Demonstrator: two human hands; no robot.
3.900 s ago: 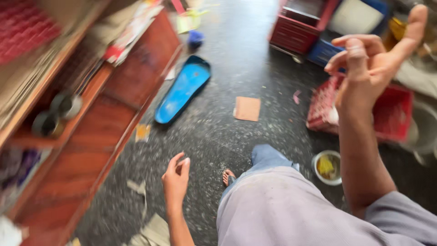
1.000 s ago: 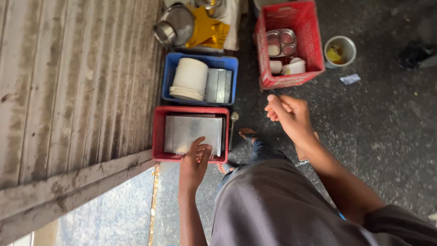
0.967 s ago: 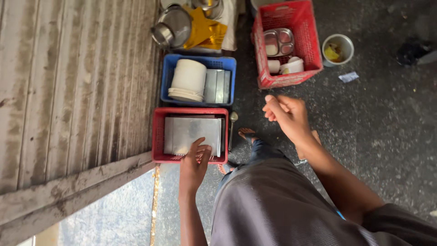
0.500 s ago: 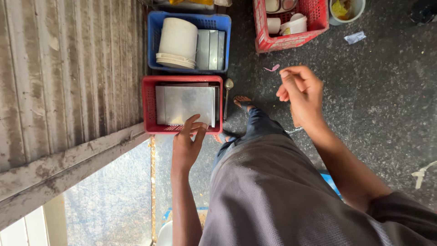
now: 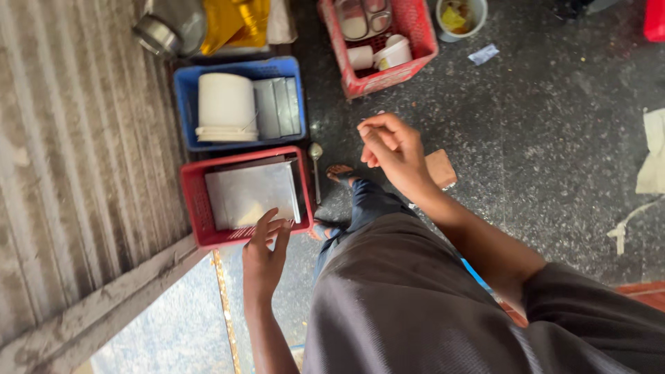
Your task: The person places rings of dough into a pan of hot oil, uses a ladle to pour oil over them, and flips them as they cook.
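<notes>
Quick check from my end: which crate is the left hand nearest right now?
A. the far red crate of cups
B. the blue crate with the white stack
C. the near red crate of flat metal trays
C: the left hand hangs, fingers spread, over the near rim of the red crate of flat metal trays.

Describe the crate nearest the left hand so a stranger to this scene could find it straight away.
Start at the corrugated metal shutter along the left side; two plastic crates sit on the dark floor beside it. The red crate is the nearer one, just beyond the fingertips of the left hand. It holds flat steel trays, whereas the blue crate behind it carries a white stack, and another red crate farther off holds cups.
</notes>
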